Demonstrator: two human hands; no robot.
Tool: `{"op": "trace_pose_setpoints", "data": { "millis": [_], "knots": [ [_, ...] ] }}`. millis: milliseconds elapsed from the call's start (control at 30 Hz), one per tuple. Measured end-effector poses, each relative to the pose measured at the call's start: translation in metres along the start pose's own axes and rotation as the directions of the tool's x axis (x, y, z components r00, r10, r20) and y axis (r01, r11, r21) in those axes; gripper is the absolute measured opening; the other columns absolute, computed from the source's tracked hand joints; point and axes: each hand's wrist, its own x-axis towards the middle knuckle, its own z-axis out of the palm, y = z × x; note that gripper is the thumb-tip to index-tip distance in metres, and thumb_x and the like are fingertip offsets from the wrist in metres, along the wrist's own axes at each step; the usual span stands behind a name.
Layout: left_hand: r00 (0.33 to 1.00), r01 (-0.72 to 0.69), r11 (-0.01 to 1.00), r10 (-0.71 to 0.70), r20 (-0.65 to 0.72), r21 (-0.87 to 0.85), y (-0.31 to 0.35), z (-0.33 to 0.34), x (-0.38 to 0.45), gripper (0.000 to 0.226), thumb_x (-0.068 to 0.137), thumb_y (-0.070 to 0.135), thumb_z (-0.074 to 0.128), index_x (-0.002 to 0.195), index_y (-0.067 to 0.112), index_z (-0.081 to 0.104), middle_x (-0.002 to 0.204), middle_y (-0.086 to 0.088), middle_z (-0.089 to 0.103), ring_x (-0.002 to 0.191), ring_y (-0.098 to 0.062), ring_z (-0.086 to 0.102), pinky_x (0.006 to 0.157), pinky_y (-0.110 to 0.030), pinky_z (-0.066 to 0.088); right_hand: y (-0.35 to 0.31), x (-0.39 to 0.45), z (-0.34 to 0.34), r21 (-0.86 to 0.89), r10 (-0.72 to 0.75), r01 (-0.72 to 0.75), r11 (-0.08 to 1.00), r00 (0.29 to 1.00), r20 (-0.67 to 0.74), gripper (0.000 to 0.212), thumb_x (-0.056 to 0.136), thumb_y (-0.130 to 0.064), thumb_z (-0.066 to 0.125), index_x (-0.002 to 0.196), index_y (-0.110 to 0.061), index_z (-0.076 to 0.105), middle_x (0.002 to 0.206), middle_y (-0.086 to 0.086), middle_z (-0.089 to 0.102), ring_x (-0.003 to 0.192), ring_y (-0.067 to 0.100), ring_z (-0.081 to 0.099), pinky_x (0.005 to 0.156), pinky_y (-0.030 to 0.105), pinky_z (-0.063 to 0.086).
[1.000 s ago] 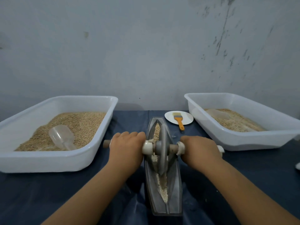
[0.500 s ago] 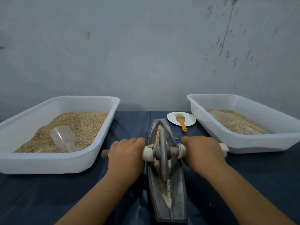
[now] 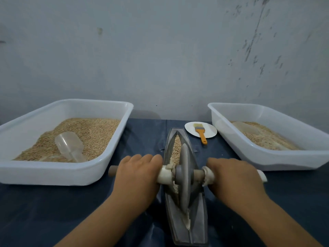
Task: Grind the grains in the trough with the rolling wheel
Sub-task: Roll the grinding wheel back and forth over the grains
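**Fingers wrapped over the axle, wheel mid-trough**

Your fingers (image 3: pixel 142 157) curl over the wooden axle (image 3: pixel 198 174) on both sides: your left hand (image 3: pixel 137 177) and right hand (image 3: pixel 233 177) each grip it, knuckles up, forearms reaching in from below. No writing can be read. The grey disc-shaped rolling wheel (image 3: pixel 185 177) stands upright in the narrow boat-shaped trough (image 3: pixel 201 211) on the blue tabletop (image 3: pixel 53 211). Whole grains (image 3: pixel 177 145) lie ahead of the wheel, pale crushed meal behind it.
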Motion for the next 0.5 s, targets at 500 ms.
{"op": "trace_pose_setpoints", "data": {
  "millis": [500],
  "knots": [
    [0.994, -0.066, 0.998, 0.068, -0.089, 0.024, -0.014, -0.011, -0.009, 0.030, 0.055, 0.016, 0.072, 0.067, 0.020, 0.045, 0.059, 0.003, 0.043, 0.050, -0.024, 0.040, 0.050, -0.032, 0.028, 0.016, -0.008, 0.013, 0.022, -0.046, 0.047, 0.999, 0.999, -0.025, 0.030, 0.081, -0.050, 0.052, 0.070, -0.034, 0.030, 0.065, -0.010, 0.042, 0.060, 0.009, 0.043, 0.047, 0.025, 0.021]
  ]
}}
